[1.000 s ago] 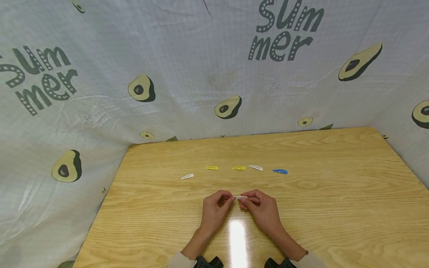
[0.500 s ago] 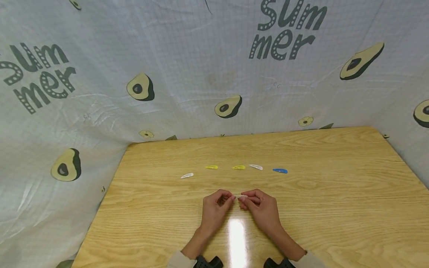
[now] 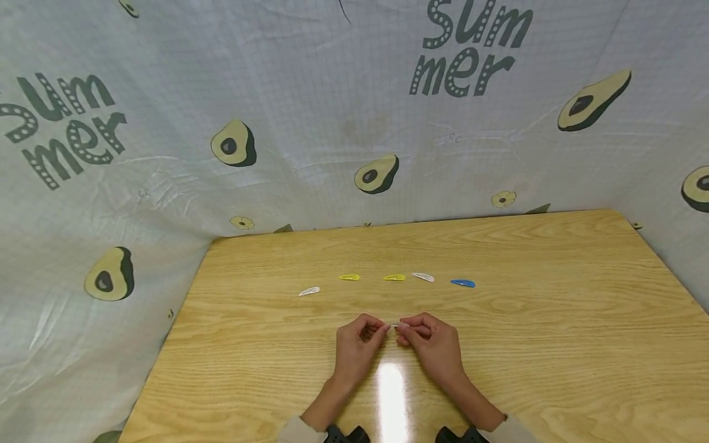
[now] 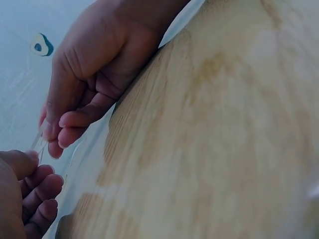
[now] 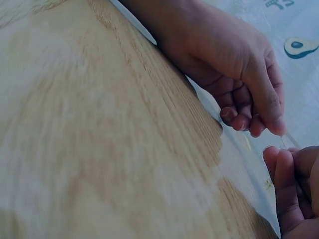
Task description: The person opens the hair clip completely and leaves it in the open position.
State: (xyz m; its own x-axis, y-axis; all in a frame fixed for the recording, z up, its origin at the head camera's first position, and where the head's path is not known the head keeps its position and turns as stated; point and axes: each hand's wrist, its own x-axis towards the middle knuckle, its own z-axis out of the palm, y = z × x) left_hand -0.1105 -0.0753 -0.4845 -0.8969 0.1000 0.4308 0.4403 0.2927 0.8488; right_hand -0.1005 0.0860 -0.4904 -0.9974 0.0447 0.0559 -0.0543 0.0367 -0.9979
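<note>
My two hands meet low over the middle of the wooden table [image 3: 554,320]. Between them is a small pale hair clip [image 3: 396,324]. My left hand [image 3: 382,329] pinches its left end and my right hand [image 3: 405,331] pinches its right end. The left wrist view shows my left hand [image 4: 52,134] holding the thin clear clip [image 4: 38,142], with my right hand's fingers [image 4: 35,186] just below. In the right wrist view the clip [image 5: 289,142] runs from my right hand [image 5: 271,129] toward my left hand's fingers [image 5: 286,174].
Beyond my hands, several hair clips lie in a row: white [image 3: 309,291], yellow [image 3: 349,277], yellow [image 3: 394,277], white [image 3: 423,277] and blue [image 3: 462,283]. An avocado-print cloth [image 3: 332,92] hangs behind and beside the table. A glare patch [image 3: 392,394] lies between my wrists.
</note>
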